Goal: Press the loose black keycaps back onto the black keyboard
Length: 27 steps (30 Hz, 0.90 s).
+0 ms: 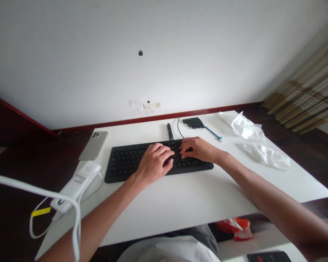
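A black keyboard [128, 162] lies across the middle of the white table, its cable running off the back edge. My left hand [155, 160] rests over its centre-right part, palm down, with fingers stretched and the thumb apart. Just to the right, my right hand [195, 148] bends over the keyboard's right end with thumb and fingertips pinched close to the keys. Whatever sits between those fingertips is too small or hidden to make out. Behind the keyboard are a black pen-like stick [170, 131], a cluster of black keycaps [193, 123] and a thin blue tool [213, 134] with a pale tip.
On the left stand a phone [93, 146] and a white power strip [76, 186] with a looping white cable [41, 186]. Crumpled clear plastic bags [247, 127] lie at the right. Below the table edge are an orange-red wrapper [236, 227] and a dark device [268, 257].
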Available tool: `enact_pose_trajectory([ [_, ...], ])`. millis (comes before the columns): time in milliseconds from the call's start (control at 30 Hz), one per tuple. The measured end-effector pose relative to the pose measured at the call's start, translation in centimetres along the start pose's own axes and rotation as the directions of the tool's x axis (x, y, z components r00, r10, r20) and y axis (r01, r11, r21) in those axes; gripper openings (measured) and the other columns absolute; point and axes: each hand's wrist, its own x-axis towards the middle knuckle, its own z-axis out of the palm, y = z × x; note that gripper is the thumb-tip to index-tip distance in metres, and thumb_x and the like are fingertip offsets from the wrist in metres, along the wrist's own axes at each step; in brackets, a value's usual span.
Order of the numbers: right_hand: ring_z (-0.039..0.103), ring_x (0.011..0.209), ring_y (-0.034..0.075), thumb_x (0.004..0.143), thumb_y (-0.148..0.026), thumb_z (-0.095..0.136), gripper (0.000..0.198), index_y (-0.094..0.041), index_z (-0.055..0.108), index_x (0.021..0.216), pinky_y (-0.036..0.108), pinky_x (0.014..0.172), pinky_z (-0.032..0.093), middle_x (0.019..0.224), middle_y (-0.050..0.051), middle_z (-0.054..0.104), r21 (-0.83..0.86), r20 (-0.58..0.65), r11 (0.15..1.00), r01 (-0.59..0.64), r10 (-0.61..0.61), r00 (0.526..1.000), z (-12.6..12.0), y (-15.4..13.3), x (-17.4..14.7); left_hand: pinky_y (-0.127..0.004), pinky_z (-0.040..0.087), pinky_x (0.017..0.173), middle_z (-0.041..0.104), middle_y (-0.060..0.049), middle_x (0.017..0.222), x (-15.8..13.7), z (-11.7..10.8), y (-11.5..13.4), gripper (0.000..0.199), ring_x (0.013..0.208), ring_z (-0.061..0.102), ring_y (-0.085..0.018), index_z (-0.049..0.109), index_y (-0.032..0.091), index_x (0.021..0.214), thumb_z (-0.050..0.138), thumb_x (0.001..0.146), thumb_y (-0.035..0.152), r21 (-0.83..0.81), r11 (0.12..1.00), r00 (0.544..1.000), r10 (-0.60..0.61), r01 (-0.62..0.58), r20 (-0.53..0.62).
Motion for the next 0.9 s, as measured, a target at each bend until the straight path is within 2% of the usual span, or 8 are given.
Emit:
enact_pose_trajectory([
  [67, 0.071, 0.099, 0.022, 0.090, -0.038, 0.074, 0.013, -0.028, 0.082, 0.093, 0.034, 0.092, 0.053, 0.108, 0.002, 0.077, 0.051, -0.011, 0.996, 0.079, -0.079, 0.997, -0.3, 0.5, -0.2, -0.044, 0.047, 0.101, 0.071, -0.007, 0.127, 0.2, 0.8, 0.7, 0.033, 0.117, 0.057, -0.026, 0.069, 0.020, 0.126, 0.063, 0.097, 0.034, 0.022, 0.999, 0.997, 0.029, -0.030, 0.067],
  [133, 0.071, 0.100, 0.023, 0.090, -0.042, 0.074, 0.017, -0.028, 0.082, 0.093, 0.035, 0.092, 0.054, 0.104, 0.003, 0.078, 0.083, -0.088, 0.991, 0.105, -0.097, 0.991, -0.7, 1.2, -0.4, -0.046, 0.045, 0.105, 0.068, -0.008, 0.135, 0.6, 1.4, 1.3, 0.041, 0.123, 0.055, -0.028, 0.066, 0.019, 0.132, 0.063, 0.097, 0.039, 0.035, 0.997, 0.992, 0.059, -0.063, 0.108],
  [200, 0.070, 0.091, 0.023, 0.089, -0.046, 0.073, 0.022, -0.026, 0.081, 0.090, 0.035, 0.085, 0.055, 0.096, 0.003, 0.079, 0.091, -0.245, 0.995, 0.046, -0.022, 0.969, -1.1, 2.3, -0.4, -0.048, 0.043, 0.107, 0.067, -0.008, 0.138, 1.0, 1.9, 1.5, 0.042, 0.127, 0.054, -0.029, 0.065, 0.019, 0.133, 0.061, 0.098, 0.041, 0.045, 0.995, 0.989, 0.081, -0.087, 0.126],
  [333, 0.065, 0.074, 0.021, 0.093, -0.047, 0.068, 0.028, -0.022, 0.078, 0.088, 0.036, 0.072, 0.053, 0.089, 0.005, 0.077, 0.008, -0.543, 0.989, -0.147, 0.128, 0.830, -1.7, 5.6, -0.3, -0.050, 0.042, 0.109, 0.066, -0.007, 0.140, 1.1, 2.2, 1.4, 0.040, 0.133, 0.050, -0.032, 0.068, 0.018, 0.130, 0.060, 0.098, 0.042, 0.049, 0.995, 0.990, 0.078, -0.084, 0.118],
  [533, 0.064, 0.099, 0.028, 0.094, -0.032, 0.063, 0.023, -0.023, 0.078, 0.110, 0.041, 0.084, 0.053, 0.107, 0.007, 0.077, -0.188, -0.660, 0.932, -0.309, 0.113, 0.742, -2.1, 9.6, -0.1, -0.050, 0.042, 0.112, 0.065, -0.007, 0.142, 0.6, 2.4, 1.7, 0.044, 0.134, 0.050, -0.031, 0.064, 0.017, 0.135, 0.063, 0.097, 0.038, 0.027, 0.998, 0.990, 0.054, -0.058, 0.129],
  [600, 0.062, 0.102, 0.030, 0.093, -0.029, 0.062, 0.030, -0.021, 0.075, 0.119, 0.044, 0.090, 0.053, 0.113, 0.009, 0.076, -0.234, -0.653, 0.911, -0.339, 0.111, 0.749, -1.8, 9.9, 0.0, -0.049, 0.043, 0.112, 0.065, -0.007, 0.142, 0.5, 2.5, 2.0, 0.047, 0.133, 0.051, -0.030, 0.060, 0.018, 0.140, 0.062, 0.097, 0.036, 0.027, 0.999, 0.991, 0.035, -0.039, 0.126],
  [700, 0.059, 0.105, 0.032, 0.093, -0.028, 0.062, 0.041, -0.017, 0.070, 0.131, 0.047, 0.096, 0.050, 0.118, 0.012, 0.073, -0.316, -0.594, 0.880, -0.356, 0.109, 0.797, -1.3, 9.7, 0.2, -0.049, 0.044, 0.112, 0.064, -0.008, 0.142, 0.4, 2.6, 2.4, 0.045, 0.134, 0.051, -0.031, 0.061, 0.020, 0.139, 0.062, 0.096, 0.034, 0.040, 0.999, 0.993, 0.020, -0.025, 0.116],
  [900, 0.056, 0.108, 0.032, 0.099, -0.029, 0.054, 0.042, -0.016, 0.068, 0.136, 0.047, 0.100, 0.048, 0.122, 0.014, 0.067, -0.391, -0.532, 0.854, -0.343, 0.094, 0.842, -0.5, 8.9, 0.9, -0.051, 0.042, 0.113, 0.057, -0.008, 0.151, 0.4, 2.7, 2.6, 0.044, 0.140, 0.046, -0.032, 0.060, 0.020, 0.139, 0.059, 0.098, 0.034, 0.077, 0.996, 0.991, 0.025, -0.035, 0.128],
])
